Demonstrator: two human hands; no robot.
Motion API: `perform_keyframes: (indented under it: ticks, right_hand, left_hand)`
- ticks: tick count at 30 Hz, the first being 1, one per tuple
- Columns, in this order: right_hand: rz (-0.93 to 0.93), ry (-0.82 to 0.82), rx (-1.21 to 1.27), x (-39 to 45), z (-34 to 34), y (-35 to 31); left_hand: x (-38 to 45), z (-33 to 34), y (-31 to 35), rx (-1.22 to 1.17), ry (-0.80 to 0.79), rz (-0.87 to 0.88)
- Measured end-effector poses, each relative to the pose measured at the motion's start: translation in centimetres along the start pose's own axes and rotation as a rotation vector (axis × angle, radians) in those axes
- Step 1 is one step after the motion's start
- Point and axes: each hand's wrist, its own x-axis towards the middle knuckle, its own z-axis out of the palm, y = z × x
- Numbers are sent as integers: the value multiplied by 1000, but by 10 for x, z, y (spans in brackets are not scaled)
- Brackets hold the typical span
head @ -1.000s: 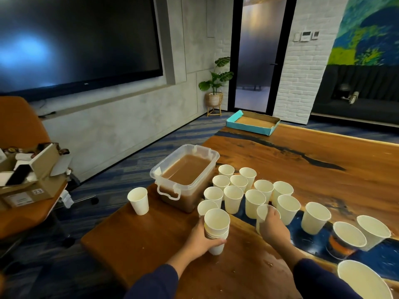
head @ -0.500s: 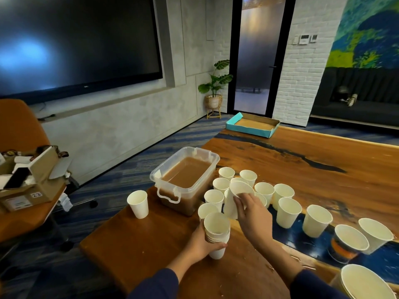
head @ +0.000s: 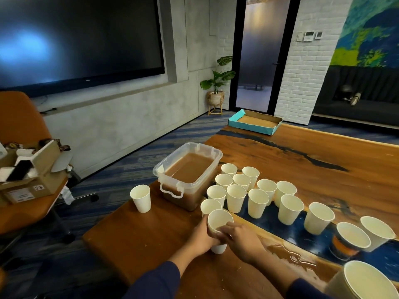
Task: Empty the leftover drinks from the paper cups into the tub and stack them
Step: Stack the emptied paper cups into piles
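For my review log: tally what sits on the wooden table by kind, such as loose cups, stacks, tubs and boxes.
Loose white paper cups: 14
Stack of cups: 1
Dark-and-orange cup: 1
Large white cup, cut off at the lower right: 1
Clear tub of brown liquid: 1
Teal box: 1
Total: 19

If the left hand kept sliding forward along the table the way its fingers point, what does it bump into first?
Likely the loose cup just behind the stack that the left hand grips; the tub follows. Depth is uncertain.
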Motion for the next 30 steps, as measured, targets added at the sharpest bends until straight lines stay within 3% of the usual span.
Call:
perform_keyframes:
  ticks: [4,6,10,12,14,17,19,22,30]
  right_hand:
    - [29,-92,-37,8,-10,3]
    - [17,-130,-75,10,-9,4]
    - [26,-122,-97,9,4,2]
    - [38,-117,-93,9,6,-1]
    - [50,-113,-107,10,7,-2]
    - [73,-121,-112,9,8,-4]
    - [95,-118,-97,8,12,-4]
    - [114,-111,-80,7,18,-4]
    - [134,-98,-66,5,19,-6]
  left_hand:
    - [-5,-23,3,152,-180,58]
    - [-5,-46,2,264,-140,99]
    - [0,-102,-5,224,305,179]
    - [5,-128,-13,225,588,131]
    - [10,-148,-25,282,727,-7]
    - [17,-165,-42,397,581,-310]
    - [20,-169,-53,450,474,-402]
    - [23,-169,-70,573,382,-393]
    - [14,-168,-89,792,495,-352]
